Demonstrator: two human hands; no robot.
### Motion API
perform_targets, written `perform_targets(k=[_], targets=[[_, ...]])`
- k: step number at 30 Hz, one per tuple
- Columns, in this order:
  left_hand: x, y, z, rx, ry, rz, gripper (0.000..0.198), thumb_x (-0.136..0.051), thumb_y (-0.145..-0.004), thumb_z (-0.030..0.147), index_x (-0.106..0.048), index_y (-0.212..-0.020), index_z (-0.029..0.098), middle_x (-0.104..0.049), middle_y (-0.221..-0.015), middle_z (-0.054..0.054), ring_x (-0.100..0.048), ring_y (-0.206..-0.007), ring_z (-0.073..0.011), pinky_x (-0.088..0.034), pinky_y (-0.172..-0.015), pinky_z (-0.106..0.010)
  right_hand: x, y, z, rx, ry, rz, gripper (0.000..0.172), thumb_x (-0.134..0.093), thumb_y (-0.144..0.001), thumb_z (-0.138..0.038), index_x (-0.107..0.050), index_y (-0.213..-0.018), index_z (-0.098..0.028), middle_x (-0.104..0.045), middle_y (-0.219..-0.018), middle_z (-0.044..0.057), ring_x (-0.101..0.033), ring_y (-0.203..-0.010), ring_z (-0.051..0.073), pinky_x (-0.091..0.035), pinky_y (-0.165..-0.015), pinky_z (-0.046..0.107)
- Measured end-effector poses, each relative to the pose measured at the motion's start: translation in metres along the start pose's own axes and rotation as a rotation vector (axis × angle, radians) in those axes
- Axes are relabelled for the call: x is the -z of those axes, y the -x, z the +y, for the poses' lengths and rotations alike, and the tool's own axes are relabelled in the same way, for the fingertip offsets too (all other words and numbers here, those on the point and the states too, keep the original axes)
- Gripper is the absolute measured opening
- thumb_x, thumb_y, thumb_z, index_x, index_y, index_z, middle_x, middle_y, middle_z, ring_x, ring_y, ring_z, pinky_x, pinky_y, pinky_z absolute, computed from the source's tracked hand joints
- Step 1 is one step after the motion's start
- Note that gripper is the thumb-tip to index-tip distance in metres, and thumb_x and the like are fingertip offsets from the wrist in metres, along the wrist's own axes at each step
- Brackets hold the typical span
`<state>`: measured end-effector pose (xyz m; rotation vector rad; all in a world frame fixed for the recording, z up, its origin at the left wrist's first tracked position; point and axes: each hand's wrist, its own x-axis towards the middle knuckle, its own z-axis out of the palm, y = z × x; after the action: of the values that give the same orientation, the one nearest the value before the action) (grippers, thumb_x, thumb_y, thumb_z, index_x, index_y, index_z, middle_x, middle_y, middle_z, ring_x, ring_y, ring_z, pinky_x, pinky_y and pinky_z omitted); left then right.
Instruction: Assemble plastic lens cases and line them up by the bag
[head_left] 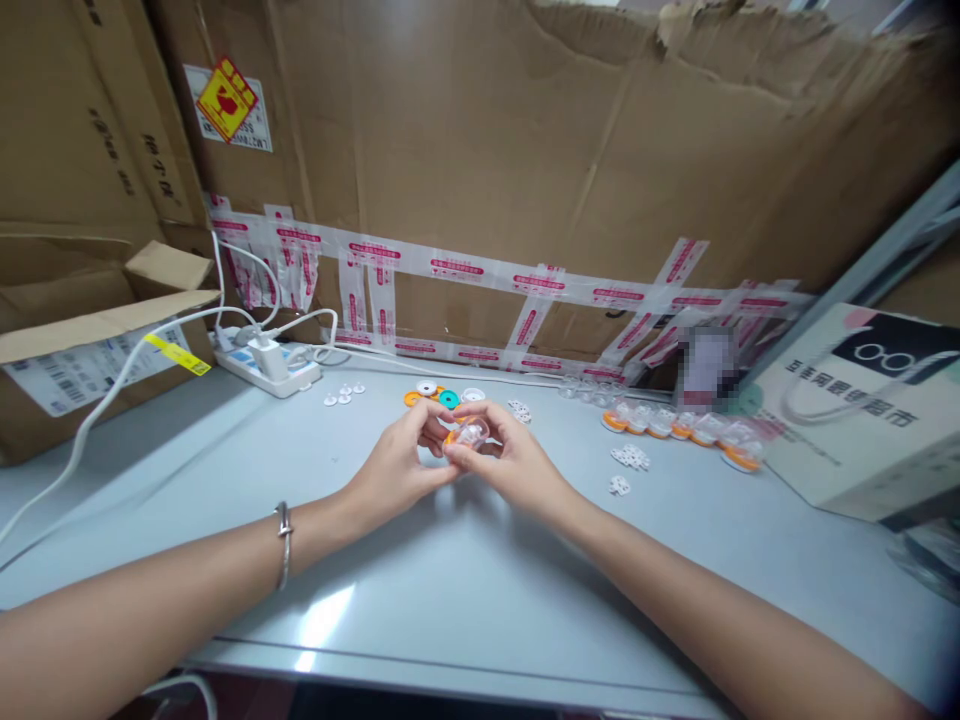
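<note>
My left hand [397,458] and my right hand [525,468] meet over the middle of the table, both closed around a small clear-domed piece with an orange base [470,434]. The fingertips hide part of its rim, and what sits inside the dome is too small to make out. Just beyond the fingers lie several round discs, among them a teal disc [448,399], a white disc [472,395] and some orange ones. A little cluster of white patterned pieces [519,411] rests behind my right hand.
Finished-looking domed pieces with orange bases [660,424] form a row at right, clear domes [591,390] behind them. White patterned pieces [630,457] lie nearer. Small white parts [345,395] and a power strip [274,370] stand left. Cardboard boxes [465,150] and a paper bag [847,430] border the table.
</note>
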<state>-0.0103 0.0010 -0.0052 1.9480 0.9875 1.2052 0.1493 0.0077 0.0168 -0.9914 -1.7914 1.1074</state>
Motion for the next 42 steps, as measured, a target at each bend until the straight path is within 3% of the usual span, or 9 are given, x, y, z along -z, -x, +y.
perform_targets(k=[8,13,17,20,23,29,35,39,42], targets=[[0.001,-0.002,0.0,0.01,0.026,0.052,0.035,-0.065,-0.075,0.027,-0.044,-0.101,0.019,-0.058,-0.081,-0.001,-0.058,-0.075,-0.0135,-0.048,-0.07,-0.026,0.002,-0.001,0.001,0.025,-0.104,-0.062,0.028,-0.062,-0.076,-0.034,-0.051,-0.099,-0.023,-0.059,-0.096,0.001,-0.058,-0.087,0.014,-0.047,-0.077,0.029],[0.0,-0.003,0.0,0.025,0.051,0.04,0.037,-0.067,-0.073,0.029,-0.045,-0.1,0.018,-0.059,-0.082,-0.002,-0.058,-0.075,-0.0138,-0.048,-0.072,-0.028,0.001,-0.001,0.003,-0.014,-0.171,0.004,0.033,-0.07,-0.069,-0.036,-0.042,-0.081,-0.022,-0.063,-0.085,0.0,-0.063,-0.08,0.016,-0.049,-0.071,0.031],[0.0,-0.003,-0.002,0.032,0.091,0.035,0.035,-0.066,-0.074,0.028,-0.044,-0.1,0.018,-0.059,-0.083,-0.002,-0.058,-0.077,-0.0138,-0.048,-0.072,-0.027,0.005,-0.002,0.004,-0.004,-0.175,-0.055,0.045,-0.071,-0.068,-0.034,-0.039,-0.099,-0.025,-0.064,-0.093,0.001,-0.064,-0.083,0.016,-0.05,-0.075,0.034],[0.0,-0.003,-0.003,0.053,0.114,0.056,0.035,-0.066,-0.074,0.026,-0.044,-0.1,0.019,-0.06,-0.086,-0.002,-0.058,-0.078,-0.0137,-0.047,-0.07,-0.026,0.007,-0.004,0.005,0.03,-0.163,-0.107,0.035,-0.066,-0.073,-0.034,-0.044,-0.097,-0.023,-0.064,-0.097,0.003,-0.063,-0.086,0.015,-0.05,-0.079,0.035],[0.0,-0.003,-0.003,0.056,0.089,0.069,0.036,-0.066,-0.073,0.026,-0.044,-0.1,0.018,-0.059,-0.083,-0.002,-0.058,-0.077,-0.0138,-0.047,-0.071,-0.027,0.007,-0.004,0.007,-0.001,-0.154,-0.057,0.032,-0.068,-0.07,-0.035,-0.042,-0.082,-0.022,-0.064,-0.089,0.002,-0.064,-0.081,0.016,-0.051,-0.072,0.034],[-0.001,0.0,-0.002,-0.024,0.069,-0.006,0.036,-0.066,-0.074,0.022,-0.044,-0.102,0.019,-0.059,-0.094,-0.004,-0.059,-0.086,-0.0157,-0.049,-0.078,-0.03,0.007,-0.004,-0.001,0.035,0.034,-0.063,0.034,-0.066,-0.071,-0.029,-0.051,-0.1,-0.022,-0.062,-0.079,-0.001,-0.059,-0.067,0.012,-0.048,-0.063,0.027],[0.002,0.0,0.006,-0.03,0.045,0.051,0.039,-0.065,-0.076,0.028,-0.044,-0.109,0.021,-0.05,-0.115,-0.007,-0.055,-0.1,-0.0177,-0.047,-0.091,-0.036,0.079,-0.021,-0.017,-0.047,0.361,0.109,0.024,-0.066,-0.067,-0.035,-0.061,-0.083,-0.018,-0.065,-0.072,0.001,-0.056,-0.059,0.011,-0.044,-0.055,0.024],[0.003,0.0,0.007,-0.034,0.016,0.017,0.031,-0.058,-0.081,0.028,-0.045,-0.108,0.021,-0.053,-0.114,-0.008,-0.055,-0.1,-0.0187,-0.047,-0.091,-0.037,0.143,-0.027,0.001,-0.274,0.748,0.103,0.025,-0.061,-0.07,-0.038,-0.064,-0.085,-0.018,-0.066,-0.072,0.002,-0.056,-0.058,0.012,-0.041,-0.052,0.023],[0.002,0.0,0.004,-0.04,-0.015,-0.015,0.03,-0.057,-0.082,0.026,-0.046,-0.11,0.021,-0.053,-0.115,-0.008,-0.056,-0.1,-0.0186,-0.047,-0.09,-0.038,0.165,-0.029,0.023,-0.354,0.944,0.091,0.023,-0.061,-0.069,-0.035,-0.065,-0.082,-0.016,-0.065,-0.074,0.004,-0.058,-0.062,0.015,-0.042,-0.052,0.024]])
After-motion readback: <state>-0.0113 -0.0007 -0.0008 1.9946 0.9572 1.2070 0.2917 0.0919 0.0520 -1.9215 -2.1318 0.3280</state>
